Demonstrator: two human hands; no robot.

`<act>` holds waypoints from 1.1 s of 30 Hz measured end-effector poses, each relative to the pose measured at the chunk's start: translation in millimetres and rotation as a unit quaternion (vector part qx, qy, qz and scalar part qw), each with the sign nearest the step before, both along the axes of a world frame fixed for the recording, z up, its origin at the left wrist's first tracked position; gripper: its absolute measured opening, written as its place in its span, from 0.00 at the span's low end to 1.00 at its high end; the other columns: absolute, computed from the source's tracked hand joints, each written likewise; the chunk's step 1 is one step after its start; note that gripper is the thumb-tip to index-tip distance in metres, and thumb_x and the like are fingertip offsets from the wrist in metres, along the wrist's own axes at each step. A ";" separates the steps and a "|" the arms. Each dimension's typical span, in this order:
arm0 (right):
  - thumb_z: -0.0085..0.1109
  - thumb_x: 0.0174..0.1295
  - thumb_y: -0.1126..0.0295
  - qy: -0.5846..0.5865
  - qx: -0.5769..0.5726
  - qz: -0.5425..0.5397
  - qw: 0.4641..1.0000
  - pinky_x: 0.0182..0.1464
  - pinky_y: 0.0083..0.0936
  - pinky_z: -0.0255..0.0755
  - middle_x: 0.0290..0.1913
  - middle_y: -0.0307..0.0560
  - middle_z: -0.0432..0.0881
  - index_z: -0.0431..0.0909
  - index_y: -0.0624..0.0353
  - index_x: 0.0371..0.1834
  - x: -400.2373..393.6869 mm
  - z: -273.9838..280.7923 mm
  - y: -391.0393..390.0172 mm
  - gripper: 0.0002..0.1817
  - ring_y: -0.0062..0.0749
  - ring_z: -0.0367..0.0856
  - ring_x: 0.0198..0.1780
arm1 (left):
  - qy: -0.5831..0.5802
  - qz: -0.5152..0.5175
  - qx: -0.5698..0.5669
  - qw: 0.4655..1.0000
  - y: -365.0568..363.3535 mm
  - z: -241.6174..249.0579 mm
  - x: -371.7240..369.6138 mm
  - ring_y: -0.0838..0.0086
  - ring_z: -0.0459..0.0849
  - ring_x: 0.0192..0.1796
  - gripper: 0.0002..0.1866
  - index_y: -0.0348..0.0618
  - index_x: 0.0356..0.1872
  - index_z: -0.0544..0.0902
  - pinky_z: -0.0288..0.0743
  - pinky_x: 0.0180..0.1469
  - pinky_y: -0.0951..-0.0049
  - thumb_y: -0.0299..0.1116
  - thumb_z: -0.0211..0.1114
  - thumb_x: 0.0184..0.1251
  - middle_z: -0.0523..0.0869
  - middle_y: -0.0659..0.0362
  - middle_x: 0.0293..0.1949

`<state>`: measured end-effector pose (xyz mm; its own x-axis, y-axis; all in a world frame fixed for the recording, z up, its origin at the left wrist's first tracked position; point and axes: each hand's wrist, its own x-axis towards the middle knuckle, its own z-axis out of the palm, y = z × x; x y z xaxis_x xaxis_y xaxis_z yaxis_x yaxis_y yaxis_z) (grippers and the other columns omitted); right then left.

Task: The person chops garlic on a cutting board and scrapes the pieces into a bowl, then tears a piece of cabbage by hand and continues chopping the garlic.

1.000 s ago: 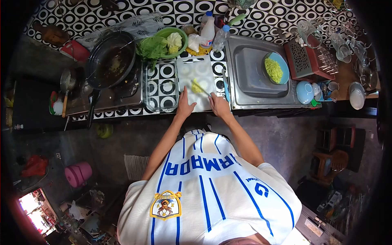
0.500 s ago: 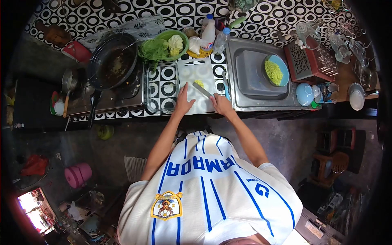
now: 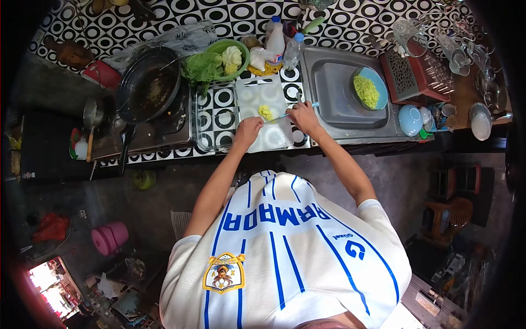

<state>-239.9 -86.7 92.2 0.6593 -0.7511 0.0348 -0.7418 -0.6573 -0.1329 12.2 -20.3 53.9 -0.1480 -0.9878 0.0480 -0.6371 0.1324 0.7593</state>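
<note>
A: What is nearest the camera?
B: A white shirt with blue stripes, then two bare arms reaching to a counter.

A: And the hands?
B: The left hand (image 3: 247,131) rests curled on a white cutting board (image 3: 264,112); whether it grips anything cannot be told. The right hand (image 3: 303,116) is closed around a knife (image 3: 280,117), blade pointing left over the board.

A: What's on the board?
B: A small pile of yellow chopped food (image 3: 266,112), just past the blade.

A: Farther back?
B: A green bowl of leafy vegetables (image 3: 216,60), left of it a dark wok (image 3: 149,82).
</note>
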 end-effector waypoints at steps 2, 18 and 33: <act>0.60 0.67 0.63 -0.019 -0.033 -0.004 0.999 0.60 0.47 0.64 0.42 0.44 0.84 0.82 0.48 0.45 -1.4 -5.1 -0.2 0.07 0.41 0.78 0.59 | 0.010 0.016 0.008 1.000 -0.1 -2.2 -5.8 0.52 0.87 0.41 0.06 0.39 0.37 0.85 0.79 0.45 0.57 0.27 0.67 0.60 0.88 0.48 0.35; 0.61 0.64 0.65 -0.032 -0.042 -0.005 0.999 0.56 0.43 0.62 0.39 0.45 0.80 0.83 0.49 0.42 14.4 -7.7 -13.0 0.06 0.42 0.76 0.52 | 0.046 0.083 0.017 0.995 -12.4 -23.2 -6.1 0.55 0.88 0.35 0.03 0.39 0.32 0.86 0.81 0.40 0.60 0.23 0.66 0.58 0.89 0.51 0.30; 0.52 0.64 0.70 -0.033 -0.114 0.052 0.992 0.77 0.59 0.46 0.53 0.43 0.76 0.80 0.45 0.51 46.6 -2.7 -31.0 0.14 0.41 0.69 0.67 | 0.038 0.181 0.025 0.982 -2.8 -19.3 -4.2 0.65 0.90 0.30 0.03 0.39 0.32 0.86 0.82 0.36 0.68 0.24 0.71 0.57 0.89 0.52 0.27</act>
<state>-193.3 -117.6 89.5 0.7235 -0.6467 0.2414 -0.6628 -0.7485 -0.0186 7.9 -23.1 34.6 0.2150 -0.9766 -0.0044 -0.5772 -0.1307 0.8060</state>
